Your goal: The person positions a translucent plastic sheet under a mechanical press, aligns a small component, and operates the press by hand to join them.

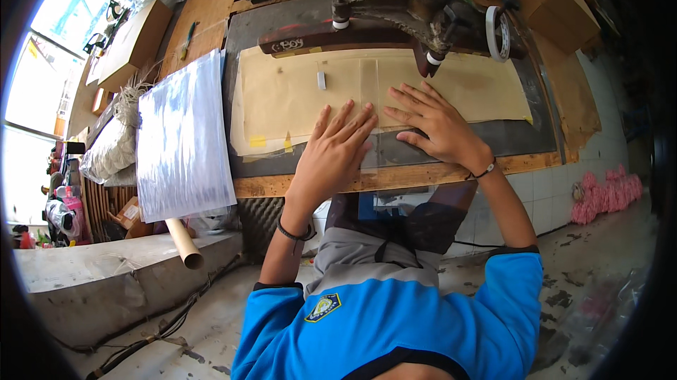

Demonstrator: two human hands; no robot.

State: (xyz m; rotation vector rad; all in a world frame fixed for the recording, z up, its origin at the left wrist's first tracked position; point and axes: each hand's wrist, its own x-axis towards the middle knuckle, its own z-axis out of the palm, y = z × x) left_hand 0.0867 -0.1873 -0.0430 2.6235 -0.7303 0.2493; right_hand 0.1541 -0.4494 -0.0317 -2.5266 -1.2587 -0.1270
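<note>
My left hand lies flat with fingers stretched, on the near middle of a tan sheet that covers the machine's dark bed. To its right my right hand also rests palm down, fingers spread and thumb toward the left hand. Between and under the hands is a clear plastic film, whose lower part hangs over the wooden front edge; its outline is hard to make out. A small pale strip sits on the tan sheet beyond my left fingers. Neither hand grips anything.
Just past the fingertips hangs a dark press bar on a metal arm, with a white tape roll at right. A stack of clear plastic sheets overhangs the left edge. A cutter and cardboard boxes are farther back.
</note>
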